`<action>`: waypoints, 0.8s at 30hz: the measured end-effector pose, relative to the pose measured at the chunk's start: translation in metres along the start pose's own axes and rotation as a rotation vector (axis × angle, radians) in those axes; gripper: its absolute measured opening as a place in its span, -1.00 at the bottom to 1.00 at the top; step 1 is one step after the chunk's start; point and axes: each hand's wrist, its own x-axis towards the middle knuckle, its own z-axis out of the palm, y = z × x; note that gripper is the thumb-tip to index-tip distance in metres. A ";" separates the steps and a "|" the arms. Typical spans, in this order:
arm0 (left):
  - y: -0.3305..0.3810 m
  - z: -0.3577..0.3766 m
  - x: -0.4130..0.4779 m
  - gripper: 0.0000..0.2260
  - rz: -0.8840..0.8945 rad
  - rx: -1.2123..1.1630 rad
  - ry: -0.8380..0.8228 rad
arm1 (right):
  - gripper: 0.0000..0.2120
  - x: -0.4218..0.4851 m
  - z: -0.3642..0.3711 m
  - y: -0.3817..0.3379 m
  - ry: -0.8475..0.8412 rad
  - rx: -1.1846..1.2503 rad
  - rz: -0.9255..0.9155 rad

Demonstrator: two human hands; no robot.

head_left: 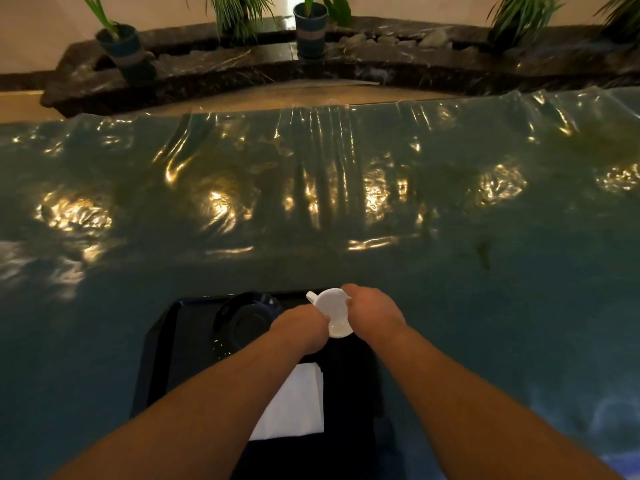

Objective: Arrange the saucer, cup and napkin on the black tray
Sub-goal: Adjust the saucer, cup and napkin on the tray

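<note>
A black tray (166, 344) lies at the table's near edge. On its far left part sits a dark glossy saucer (244, 322). A white cup (334, 311) stands at the tray's far right, its handle pointing far-left. My left hand (301, 327) grips the cup's left side and my right hand (375, 315) grips its right side. A folded white napkin (294, 405) lies on the tray's near middle, partly covered by my left forearm.
The table (485, 271) wears a teal cloth under wrinkled clear plastic with bright glare spots. Beyond the far edge runs a dark stone ledge (214, 64) with potted plants (310, 27).
</note>
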 end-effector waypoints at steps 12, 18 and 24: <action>-0.021 -0.024 -0.007 -0.73 0.178 0.032 0.439 | -0.87 -0.037 0.021 0.016 0.096 0.454 0.155; -0.022 -0.020 0.007 -0.72 0.084 0.112 0.304 | -0.93 -0.028 0.017 0.013 0.066 0.570 0.169; -0.021 -0.020 0.008 -0.72 0.003 0.016 0.271 | -0.91 -0.023 0.008 0.011 0.056 0.523 0.143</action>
